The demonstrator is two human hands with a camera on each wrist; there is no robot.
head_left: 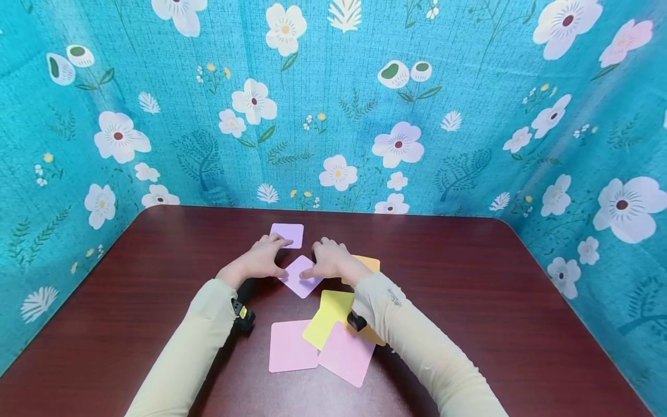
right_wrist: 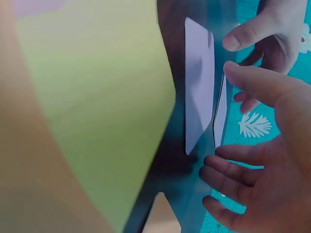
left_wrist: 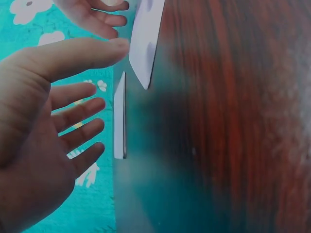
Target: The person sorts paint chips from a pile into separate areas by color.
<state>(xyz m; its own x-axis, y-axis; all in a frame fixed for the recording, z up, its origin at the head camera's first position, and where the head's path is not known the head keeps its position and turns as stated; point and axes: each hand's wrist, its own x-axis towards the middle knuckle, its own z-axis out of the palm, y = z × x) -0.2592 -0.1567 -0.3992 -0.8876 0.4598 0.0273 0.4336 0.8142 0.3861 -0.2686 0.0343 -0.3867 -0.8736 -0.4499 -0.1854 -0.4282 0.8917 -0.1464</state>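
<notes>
Here both hands sit over a lilac card [head_left: 300, 277] lying flat and turned like a diamond on the dark wood surface [head_left: 469, 301]. The left hand [head_left: 259, 258] has its fingers spread and relaxed, thumb tip at the card's left edge. The right hand [head_left: 330, 259] is also spread, thumb tip at the card's right edge; neither grips it. Just beyond lies a second lilac card [head_left: 288, 234], under the left fingertips. Nearer the person lie a yellow card [head_left: 328, 318], 2 pink cards [head_left: 292, 346] and an orange card [head_left: 369, 263] beside the right wrist.
</notes>
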